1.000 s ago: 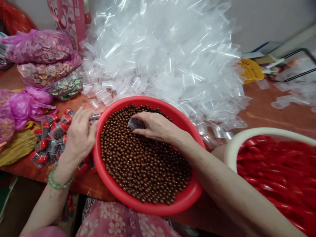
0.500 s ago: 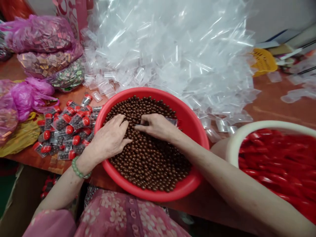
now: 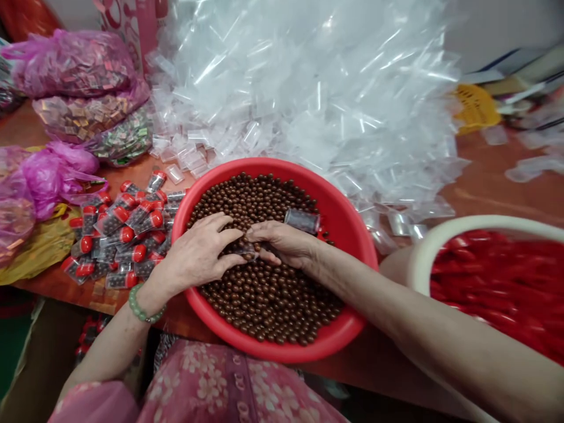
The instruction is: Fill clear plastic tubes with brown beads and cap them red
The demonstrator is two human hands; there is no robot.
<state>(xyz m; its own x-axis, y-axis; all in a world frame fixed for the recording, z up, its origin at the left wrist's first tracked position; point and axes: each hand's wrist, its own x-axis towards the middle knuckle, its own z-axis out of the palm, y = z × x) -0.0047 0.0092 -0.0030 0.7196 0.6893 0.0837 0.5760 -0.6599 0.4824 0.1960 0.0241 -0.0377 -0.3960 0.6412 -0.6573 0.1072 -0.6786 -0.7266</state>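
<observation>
While L hand [image 3: 198, 249] grasps a clear packet [image 3: 245, 251] betw. thumb & fingers over brown beads [image 3: 273, 308] in red tub [image 3: 282, 353], R hand [image 3: 284, 242] curls in beside it, can't tell if gripping. Filled packet [image 3: 302, 221] lies just beyond R hand.

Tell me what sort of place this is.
Probably a small packing workroom: a red basin of brown balls, a heap of clear plastic pieces and a pile of filled, red-capped packs share one table.

A reddish-brown table [image 3: 480, 179] carries a round red plastic basin [image 3: 350, 214] near the middle, small clear red-capped plastic containers [image 3: 126, 235] left, a heap of clear plastic pieces [image 3: 304, 100] far.
</observation>
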